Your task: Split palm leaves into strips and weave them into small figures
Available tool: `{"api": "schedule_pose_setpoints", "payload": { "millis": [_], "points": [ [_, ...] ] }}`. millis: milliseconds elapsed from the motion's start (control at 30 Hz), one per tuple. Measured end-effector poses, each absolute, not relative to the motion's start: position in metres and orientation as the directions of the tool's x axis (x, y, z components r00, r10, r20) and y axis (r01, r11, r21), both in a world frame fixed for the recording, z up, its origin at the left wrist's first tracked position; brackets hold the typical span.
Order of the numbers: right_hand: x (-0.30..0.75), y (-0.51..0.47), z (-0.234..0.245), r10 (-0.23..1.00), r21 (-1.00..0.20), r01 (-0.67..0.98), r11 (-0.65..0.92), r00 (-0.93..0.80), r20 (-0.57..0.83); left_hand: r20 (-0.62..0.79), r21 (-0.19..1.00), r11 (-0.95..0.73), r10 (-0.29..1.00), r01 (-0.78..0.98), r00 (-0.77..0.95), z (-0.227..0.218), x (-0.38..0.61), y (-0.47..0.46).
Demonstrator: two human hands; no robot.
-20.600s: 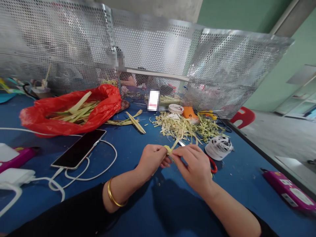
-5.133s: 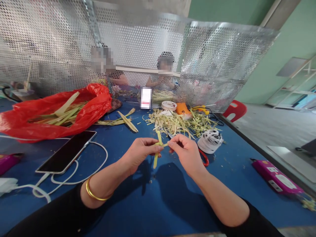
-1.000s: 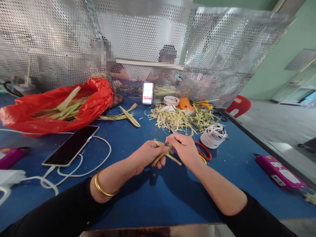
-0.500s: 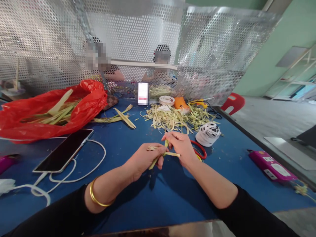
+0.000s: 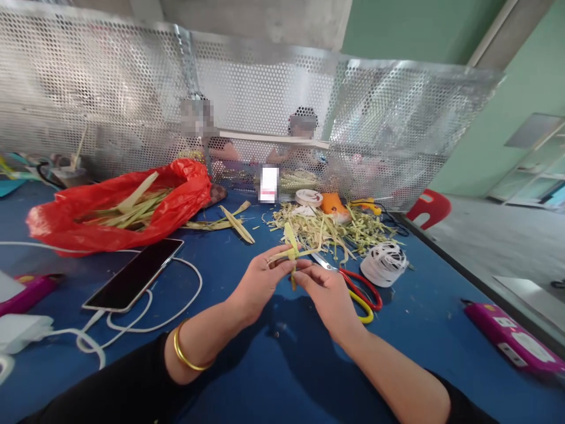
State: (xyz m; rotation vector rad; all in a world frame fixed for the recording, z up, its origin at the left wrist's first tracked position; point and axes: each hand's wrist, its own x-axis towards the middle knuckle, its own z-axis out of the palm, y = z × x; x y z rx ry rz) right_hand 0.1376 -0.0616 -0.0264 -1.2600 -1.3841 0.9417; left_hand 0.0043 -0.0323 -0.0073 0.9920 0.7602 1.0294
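Note:
Both hands meet in front of me above the blue table (image 5: 247, 383). Between my left hand's (image 5: 260, 282) thumb and fingers are folded, crossing strips of pale green dried leaf (image 5: 292, 250). One strip sticks up and another runs out sideways to the right. My right hand (image 5: 324, 291) pinches the short lower end of the leaf strips from the right side. Scissors (image 5: 362, 291) with red and yellow handles lie just behind and right of my right hand, which partly covers them.
Leaf scraps (image 5: 326, 227) are heaped at the back, beside an orange packet (image 5: 334, 204) and a white roll (image 5: 384, 263). A red plastic bag (image 5: 88, 227) of leaves, a phone (image 5: 136, 274) and its white cable lie left. A purple device (image 5: 507, 335) is at right. People sit behind the perforated screen.
My right hand has moved from the top of the leaf strips to their lower end. The upper strip now stands free, and more of the scissors shows. The camera view has shifted.

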Motion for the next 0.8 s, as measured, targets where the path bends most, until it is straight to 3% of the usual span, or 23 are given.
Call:
{"api": "schedule_pose_setpoints", "payload": {
  "millis": [167,800],
  "points": [
    [0.1345,-0.062,-0.0249,0.995,-0.987,0.134,0.089,0.029,0.094,-0.062,0.923,0.181,0.941,-0.339,0.332,-0.0093,0.0066,-0.0325],
    [0.1353,-0.0678,-0.0222,0.922,-0.874,0.293,0.387,-0.151,0.358,-0.157,0.872,0.282,0.935,-0.399,0.318,-0.0038,0.0053,-0.0349]
  ]
}}
